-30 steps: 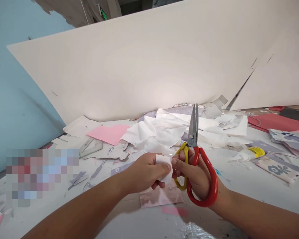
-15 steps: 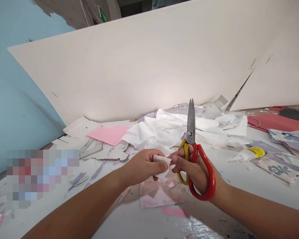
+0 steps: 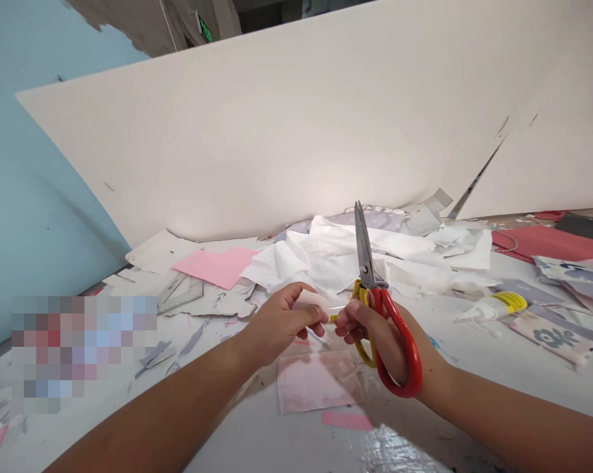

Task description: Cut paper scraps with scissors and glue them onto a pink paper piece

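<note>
My left hand (image 3: pixel 281 323) pinches a small whitish piece (image 3: pixel 309 300), paper or cloth, between thumb and fingers. Scissors (image 3: pixel 364 253) with one red and one yellow handle loop hang on my right hand (image 3: pixel 382 332), blades pointing up and nearly together. The right thumb and fingertips are drawn together close to the left fingers. A thin pale strip seems to span the gap between the hands; what it is I cannot make out. Below them, a pale pink square piece (image 3: pixel 316 384) lies flat on the white table, with a brighter pink strip (image 3: pixel 346 420) at its near edge.
Crumpled white sheets (image 3: pixel 301 259) and a pink sheet (image 3: pixel 215 265) lie behind the hands. A clear triangle ruler (image 3: pixel 181 292) rests at left among scraps. To the right are a glue bottle (image 3: pixel 494 306), a patterned pouch (image 3: pixel 547 335) and red sheets (image 3: pixel 547 243). A white panel (image 3: pixel 301 144) rises behind.
The hands have moved slightly apart. The white piece has turned and shows less in my left fingers. The scissors have tilted, their tips swinging to the left.
</note>
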`<state>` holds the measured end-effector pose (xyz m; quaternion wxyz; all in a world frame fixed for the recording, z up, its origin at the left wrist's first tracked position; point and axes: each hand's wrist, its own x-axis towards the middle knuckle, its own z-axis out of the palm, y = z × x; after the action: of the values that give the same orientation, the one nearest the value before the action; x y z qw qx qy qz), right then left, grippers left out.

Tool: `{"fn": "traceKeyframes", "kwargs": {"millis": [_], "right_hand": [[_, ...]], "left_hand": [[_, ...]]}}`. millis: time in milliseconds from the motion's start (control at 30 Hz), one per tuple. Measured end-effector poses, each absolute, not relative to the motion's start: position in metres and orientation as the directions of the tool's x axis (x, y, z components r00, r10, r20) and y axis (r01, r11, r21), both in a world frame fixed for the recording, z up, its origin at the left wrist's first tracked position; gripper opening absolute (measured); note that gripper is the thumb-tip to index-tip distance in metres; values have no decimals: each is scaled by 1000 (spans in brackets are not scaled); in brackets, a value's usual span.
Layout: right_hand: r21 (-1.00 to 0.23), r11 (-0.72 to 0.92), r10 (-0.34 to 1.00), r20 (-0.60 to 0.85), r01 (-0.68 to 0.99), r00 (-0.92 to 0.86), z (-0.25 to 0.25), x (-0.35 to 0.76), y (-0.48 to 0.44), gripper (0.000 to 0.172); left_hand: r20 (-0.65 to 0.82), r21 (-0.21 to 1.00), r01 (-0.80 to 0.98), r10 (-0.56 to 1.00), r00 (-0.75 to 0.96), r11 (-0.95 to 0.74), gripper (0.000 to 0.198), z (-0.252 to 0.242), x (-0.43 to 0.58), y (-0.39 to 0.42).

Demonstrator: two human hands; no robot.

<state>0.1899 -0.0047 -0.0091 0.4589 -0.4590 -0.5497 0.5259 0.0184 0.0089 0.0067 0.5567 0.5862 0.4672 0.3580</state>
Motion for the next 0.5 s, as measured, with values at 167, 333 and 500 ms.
{"fn": "traceKeyframes", "kwargs": {"millis": [167,333,500], "right_hand": [[-995,85,969,92,-44,-230,-14,189,-7,44],[-999,-26,900,-12,-27,-435,-14,187,-15,40],[-987,-163,815,-135,0,-564,-6,188,-21,37]], "left_hand": [[-45,983,186,965,257,-4,11,18,13,11],[59,936,321,966,250,-141,17,36,5,10],[152,912,361,979,138,-192,14,51,-1,5]]}}
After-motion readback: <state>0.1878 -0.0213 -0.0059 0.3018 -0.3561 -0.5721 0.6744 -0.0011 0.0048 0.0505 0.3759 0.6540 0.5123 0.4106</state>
